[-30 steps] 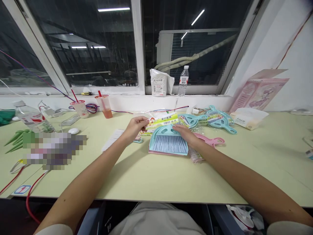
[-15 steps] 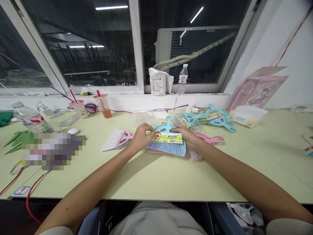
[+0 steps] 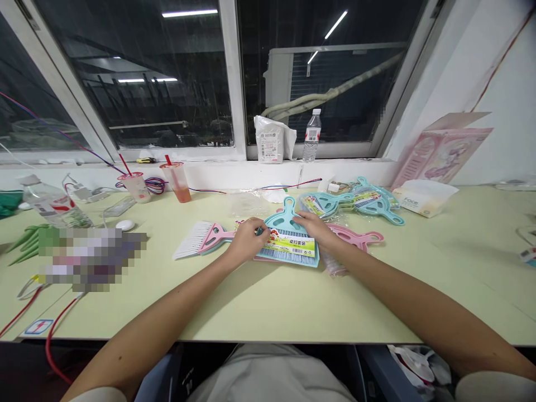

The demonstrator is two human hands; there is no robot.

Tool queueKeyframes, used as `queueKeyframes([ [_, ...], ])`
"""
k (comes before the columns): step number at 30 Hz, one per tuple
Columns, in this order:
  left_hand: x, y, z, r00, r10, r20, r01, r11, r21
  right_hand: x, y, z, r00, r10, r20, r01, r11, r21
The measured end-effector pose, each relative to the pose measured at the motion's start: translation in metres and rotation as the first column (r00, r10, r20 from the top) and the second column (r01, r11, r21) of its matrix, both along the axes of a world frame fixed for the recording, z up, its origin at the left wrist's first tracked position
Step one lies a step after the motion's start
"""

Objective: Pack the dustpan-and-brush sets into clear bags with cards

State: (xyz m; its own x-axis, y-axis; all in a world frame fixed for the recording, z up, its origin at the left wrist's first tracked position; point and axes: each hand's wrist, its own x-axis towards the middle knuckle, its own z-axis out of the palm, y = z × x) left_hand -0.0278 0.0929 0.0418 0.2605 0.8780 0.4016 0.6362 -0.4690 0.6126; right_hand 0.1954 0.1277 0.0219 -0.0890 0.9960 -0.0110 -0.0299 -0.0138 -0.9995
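Note:
A light-blue dustpan point(image 3: 286, 221) lies in front of me with its looped handle pointing away. Grey-blue brush bristles point(image 3: 298, 259) rest in it, crossed by a yellow-green printed label card point(image 3: 295, 244). My left hand point(image 3: 250, 239) is closed at the card's left end, fingertips pinched together; part of the card is hidden behind it. My right hand point(image 3: 315, 229) grips the dustpan's right edge, thumb on top. Just left of my left hand lies a pink brush point(image 3: 211, 237) with white bristles. Under the blue dustpan a pink edge shows.
Light-blue dustpan sets point(image 3: 374, 204) in clear wrapping lie behind to the right, near a pink dustpan point(image 3: 355, 238). A tissue pack point(image 3: 426, 200) and pink box point(image 3: 446, 153) stand at the right. Drink cups point(image 3: 178, 181) and a bottle point(image 3: 52, 201) are at the left.
The label card has shifted slightly right and down over the bristles, so bristles now show above it too. My left hand has moved slightly right and down; my right hand stays at the dustpan.

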Motion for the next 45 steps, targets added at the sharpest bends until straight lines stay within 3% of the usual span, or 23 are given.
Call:
queueKeyframes([
  [15, 0.0003, -0.0026, -0.0036, 0.995, 0.102, -0.01, -0.102, 0.994, 0.043, -0.0018, 0.0006, 0.0009, 0.994, -0.032, -0.108, 0.019, 0.992, -0.121],
  [21, -0.0024, -0.0003, -0.0033, 0.991, 0.137, -0.011, -0.136, 0.99, 0.044, 0.0, 0.003, -0.002, 0.989, -0.102, -0.104, 0.084, 0.983, -0.166],
  [32, -0.0016, -0.0021, -0.0053, 0.987, 0.151, -0.06, -0.148, 0.987, 0.064, -0.0019, -0.0013, 0.0012, 0.994, -0.016, -0.106, 0.001, 0.99, -0.142],
  [45, -0.0005, -0.0033, -0.0063, 0.979, 0.171, -0.112, -0.156, 0.979, 0.131, -0.0017, 0.0003, -0.001, 0.993, -0.025, -0.119, 0.007, 0.988, -0.152],
])
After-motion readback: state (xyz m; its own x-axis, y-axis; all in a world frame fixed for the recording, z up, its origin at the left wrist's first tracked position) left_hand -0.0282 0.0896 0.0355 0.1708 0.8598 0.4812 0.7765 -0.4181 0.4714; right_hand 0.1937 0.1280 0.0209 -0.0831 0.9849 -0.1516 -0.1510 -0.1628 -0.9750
